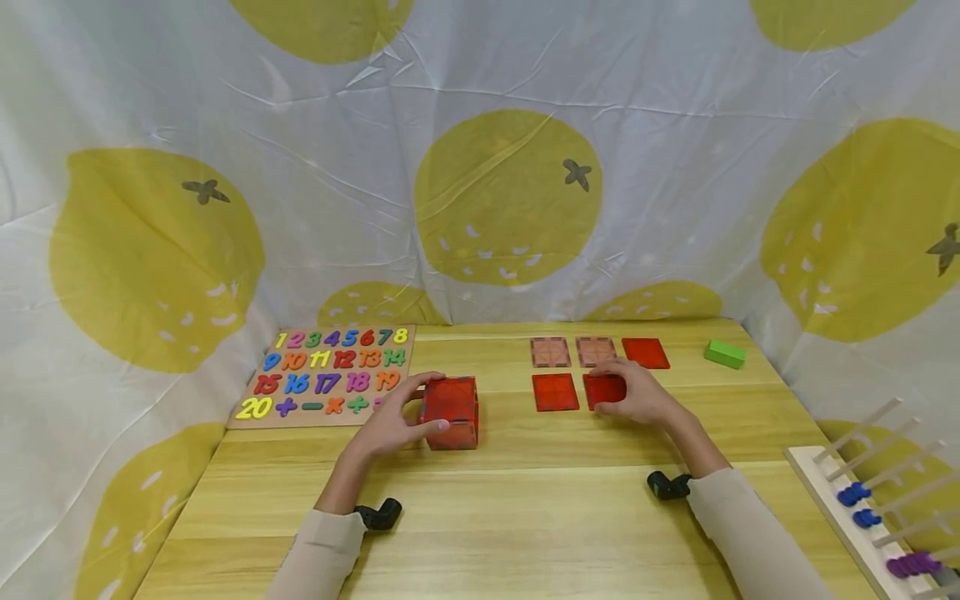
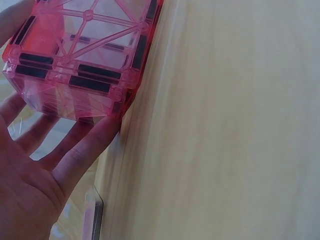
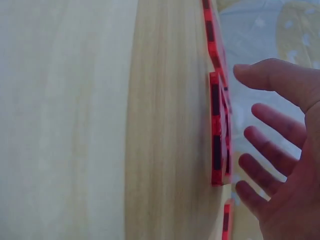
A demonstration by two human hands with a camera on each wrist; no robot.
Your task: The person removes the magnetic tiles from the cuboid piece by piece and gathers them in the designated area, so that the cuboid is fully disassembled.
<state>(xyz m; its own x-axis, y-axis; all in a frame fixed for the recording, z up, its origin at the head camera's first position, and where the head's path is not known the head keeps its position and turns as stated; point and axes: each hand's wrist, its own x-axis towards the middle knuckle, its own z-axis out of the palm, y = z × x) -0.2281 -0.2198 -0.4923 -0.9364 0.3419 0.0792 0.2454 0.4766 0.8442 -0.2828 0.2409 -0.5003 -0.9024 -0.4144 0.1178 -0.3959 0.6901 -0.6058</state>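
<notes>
A cube built of see-through red magnetic tiles (image 1: 453, 410) stands on the table left of centre. My left hand (image 1: 388, 425) holds it from the left, thumb at the front and fingers round the far side. Dark magnet strips show along the edges of the cube (image 2: 95, 62) in the left wrist view. To the right, my right hand (image 1: 639, 395) hovers at a flat red tile (image 1: 603, 390), partly covering it. Its fingers are spread and look apart from the tile (image 3: 220, 130) in the right wrist view. Another red tile (image 1: 556, 392) lies just left of that one.
Behind lie two paler tiles (image 1: 550, 352) and a red tile (image 1: 646, 353). A green block (image 1: 725, 354) sits at the back right. A number board (image 1: 322, 372) lies back left, and a pegged bead rack (image 1: 840, 500) at the right edge. Lemon-print cloth (image 1: 510, 196) hangs behind.
</notes>
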